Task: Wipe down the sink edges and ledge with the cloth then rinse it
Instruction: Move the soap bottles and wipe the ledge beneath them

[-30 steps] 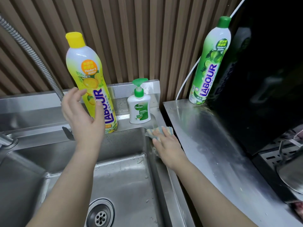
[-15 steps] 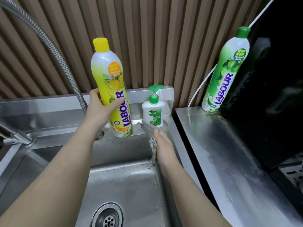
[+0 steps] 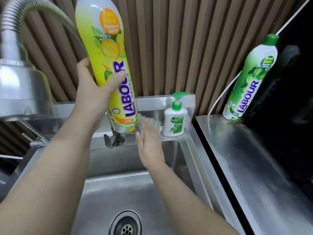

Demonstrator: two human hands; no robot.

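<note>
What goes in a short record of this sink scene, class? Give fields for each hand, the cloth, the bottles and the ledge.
Left hand: grips the yellow bottle, which is tilted and apparently raised off the ledge
Right hand: straight fingers press the cloth on the ledge
Cloth position: between the yellow bottle and the soap dispenser
Soap dispenser: upright at the ledge's right end
Green bottle: upright on the counter, right of the sink
</note>
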